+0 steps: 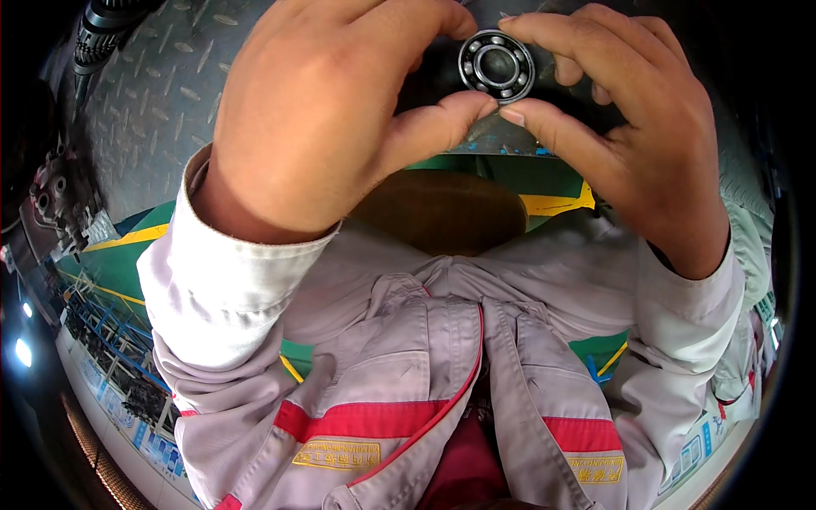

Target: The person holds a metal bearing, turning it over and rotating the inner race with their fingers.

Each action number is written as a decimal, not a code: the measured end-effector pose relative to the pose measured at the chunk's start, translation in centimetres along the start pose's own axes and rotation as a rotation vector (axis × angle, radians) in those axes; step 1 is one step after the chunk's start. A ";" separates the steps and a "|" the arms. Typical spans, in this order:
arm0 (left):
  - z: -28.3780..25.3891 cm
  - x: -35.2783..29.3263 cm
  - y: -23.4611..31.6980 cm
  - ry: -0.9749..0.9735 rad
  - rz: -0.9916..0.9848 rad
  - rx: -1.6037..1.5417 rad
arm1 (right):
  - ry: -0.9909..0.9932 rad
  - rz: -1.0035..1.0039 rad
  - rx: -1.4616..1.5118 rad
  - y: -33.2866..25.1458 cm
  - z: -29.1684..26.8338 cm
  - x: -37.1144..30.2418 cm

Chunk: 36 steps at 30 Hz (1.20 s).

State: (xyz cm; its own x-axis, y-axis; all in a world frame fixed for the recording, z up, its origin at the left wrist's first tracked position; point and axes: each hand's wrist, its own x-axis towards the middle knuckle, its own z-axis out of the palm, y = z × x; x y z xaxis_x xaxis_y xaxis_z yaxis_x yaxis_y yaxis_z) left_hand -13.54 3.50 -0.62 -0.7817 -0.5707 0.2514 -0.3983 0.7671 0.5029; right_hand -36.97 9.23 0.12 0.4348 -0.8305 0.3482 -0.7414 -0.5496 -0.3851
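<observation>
A steel ball bearing (528,75) is held up at the top of the head view, its open face showing several balls between the inner and outer rings. My left hand (331,110) pinches its left side, thumb below and index finger above. From the right, my right hand (629,110) grips the same bearing, with the thumb at the lower rim and a fingertip at the upper rim. Both thumb tips nearly meet under it. The other right fingers curl behind, apart from the bearing.
Beneath my hands lies a dark tread-plate metal surface (161,93). A black ribbed tool (95,42) stands at the upper left, and a metal part with round holes (55,191) sits at the left edge. Below is a brown round seat (442,212) over green floor with yellow lines.
</observation>
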 end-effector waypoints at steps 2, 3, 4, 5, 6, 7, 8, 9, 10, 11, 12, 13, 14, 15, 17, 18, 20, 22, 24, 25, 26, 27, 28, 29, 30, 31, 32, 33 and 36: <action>0.0 0.0 0.0 -0.004 -0.003 0.001 | -0.063 0.057 -0.097 -1.5 -0.3 0.8; 0.0 -0.1 -0.1 -0.003 -0.005 0.002 | -0.088 0.082 -0.166 -1.7 -0.4 1.0; -0.1 0.0 -0.1 -0.002 -0.003 0.002 | -0.116 0.107 -0.237 -2.0 -0.6 1.1; -0.1 -0.1 0.0 -0.003 -0.001 0.002 | -0.066 0.082 -0.113 -1.5 -0.8 0.9; 0.0 -0.1 -0.1 -0.005 -0.001 0.001 | -0.041 0.070 -0.052 -1.1 -0.6 0.7; 0.0 0.0 0.0 -0.003 -0.001 0.003 | -0.016 0.058 0.009 -0.8 -0.5 0.5; 0.0 0.0 0.0 -0.004 -0.001 0.002 | 0.016 0.066 0.016 -0.5 0.1 0.0; 0.0 0.0 0.0 -0.005 0.000 0.000 | 0.033 0.072 0.019 -0.6 0.1 0.0; 0.0 -0.1 0.0 -0.004 -0.001 0.001 | 0.049 0.074 0.024 -0.7 0.1 0.1; 0.0 -0.2 0.0 -0.005 -0.004 0.005 | 0.024 0.078 0.008 -1.3 -0.7 0.7; 0.0 -0.2 0.0 -0.004 -0.005 0.004 | 0.011 0.080 0.001 -1.6 -0.7 1.0; 0.0 -0.2 0.0 -0.005 -0.004 0.000 | -0.001 0.083 -0.009 -1.8 -0.8 1.2; 0.0 -0.2 0.1 -0.004 -0.002 0.004 | -0.042 0.104 -0.134 -2.0 -0.4 1.1; 0.0 -0.1 0.1 -0.004 -0.001 0.002 | -0.062 0.116 -0.197 -2.0 -0.3 1.1; 0.0 -0.1 0.1 -0.004 0.001 0.001 | -0.104 0.114 -0.248 -2.0 -0.5 1.2; 0.0 -0.1 0.1 -0.003 0.001 -0.001 | -0.114 0.109 -0.243 -1.7 -0.6 1.0; -0.1 -0.1 0.2 -0.004 0.000 0.003 | -0.066 0.079 -0.095 -0.6 -0.6 0.5; -0.1 -0.2 0.3 -0.006 -0.002 0.006 | -0.009 0.055 0.046 -0.4 -0.6 0.5; -0.2 -0.3 0.2 -0.009 -0.006 0.009 | 0.041 0.052 -0.024 -0.9 -0.4 0.7; -0.1 -0.3 0.2 -0.009 -0.005 0.010 | 0.057 0.054 -0.051 -0.9 -0.3 0.6; -0.2 -0.3 0.3 -0.009 -0.005 0.012 | 0.057 0.045 -0.070 -0.8 -0.2 0.5; -0.2 -0.3 0.3 -0.011 -0.002 0.013 | 0.055 0.044 -0.072 -0.8 -0.1 0.5; -0.3 -0.3 0.3 -0.014 -0.008 0.007 | 0.055 0.042 -0.071 -1.0 -0.2 0.5; -0.3 -0.3 0.3 -0.012 -0.007 0.013 | 0.052 0.038 -0.071 -0.9 -0.1 0.4; -0.3 -0.4 0.3 -0.013 -0.006 0.013 | 0.053 0.037 -0.075 -0.9 -0.2 0.4; -0.3 -0.4 0.3 -0.014 -0.012 0.012 | 0.055 0.035 -0.077 -0.8 -0.2 0.4; -0.3 -0.4 0.3 -0.013 -0.011 0.014 | 0.054 0.035 -0.078 -0.8 -0.2 0.4; -0.3 -0.4 0.3 -0.016 -0.014 0.012 | 0.056 0.035 -0.077 -0.7 -0.2 0.4; -0.5 -0.4 0.4 -0.016 -0.016 0.016 | 0.057 0.027 -0.074 -0.6 -0.2 0.4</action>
State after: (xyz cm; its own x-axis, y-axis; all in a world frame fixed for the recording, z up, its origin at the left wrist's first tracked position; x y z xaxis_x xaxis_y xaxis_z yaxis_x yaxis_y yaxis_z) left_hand -13.15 3.90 -0.11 -0.7828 -0.5782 0.2299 -0.4182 0.7625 0.4937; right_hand -36.49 9.27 0.63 0.3854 -0.8374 0.3876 -0.7894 -0.5167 -0.3315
